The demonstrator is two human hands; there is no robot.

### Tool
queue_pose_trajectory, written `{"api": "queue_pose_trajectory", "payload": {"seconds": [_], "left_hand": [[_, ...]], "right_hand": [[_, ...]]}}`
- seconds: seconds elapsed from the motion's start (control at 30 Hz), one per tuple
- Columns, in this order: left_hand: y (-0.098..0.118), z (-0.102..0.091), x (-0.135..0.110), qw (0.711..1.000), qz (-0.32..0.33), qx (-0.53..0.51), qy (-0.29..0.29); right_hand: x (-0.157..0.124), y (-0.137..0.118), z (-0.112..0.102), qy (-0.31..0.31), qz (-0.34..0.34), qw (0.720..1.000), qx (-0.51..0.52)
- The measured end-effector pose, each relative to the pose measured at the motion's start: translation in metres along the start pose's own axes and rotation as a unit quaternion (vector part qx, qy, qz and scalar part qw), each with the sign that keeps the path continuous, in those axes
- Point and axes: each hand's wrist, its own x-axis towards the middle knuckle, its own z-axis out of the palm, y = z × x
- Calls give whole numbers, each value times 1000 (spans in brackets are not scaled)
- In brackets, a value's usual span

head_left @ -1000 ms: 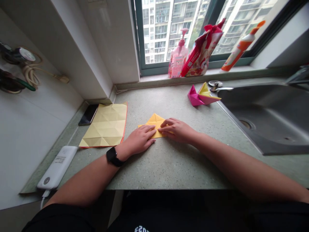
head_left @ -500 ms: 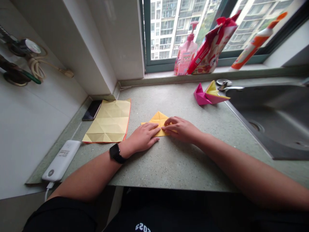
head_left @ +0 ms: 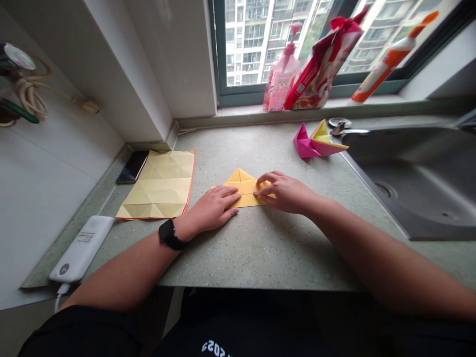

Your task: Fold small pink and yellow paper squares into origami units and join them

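Note:
A folded sheet of yellow origami paper (head_left: 244,186) lies on the counter, its pointed tip facing away from me and its straight edge near me. My left hand (head_left: 215,206) rests flat over its left part, fingers stretched out and pressing it down; a black watch (head_left: 167,231) is on that wrist. On the right part, my right hand (head_left: 284,192) has its fingers bent, with thumb and fingertips closed on the paper near a crease. The paper's left and right corners are mostly covered by the hands.
Creased pale yellow sheets (head_left: 159,181) lie left, beside a phone (head_left: 133,167) and a white power bank (head_left: 82,248). A pink and yellow folded paper piece (head_left: 310,144) stands near the sink (head_left: 409,233). A pump bottle (head_left: 281,79), a red bag (head_left: 323,64) and an orange-white bottle (head_left: 385,67) line the windowsill.
My right hand has shifted slightly right along the paper, away from the left hand, baring more of its middle. My left hand keeps its place on the paper. The view has turned a little.

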Motion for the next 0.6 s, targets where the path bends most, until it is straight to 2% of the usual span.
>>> {"api": "queue_pose_trajectory", "payload": {"seconds": [0.2,0.43,0.5,0.6], "left_hand": [[-2,1,-1,1000,6,1,-1],[-3,1,-1,1000,8,4,-8],[-2,2,-1,1000,10,4,-9],[-2,5,1,1000,11,4,-13]], "right_hand": [[-9,22,-11,-32,15,999,-4],[-20,48,-21,-49,70,995,-44],[-20,44,-24,-13,80,995,-62],[-15,26,-24,103,85,988,-73]]}}
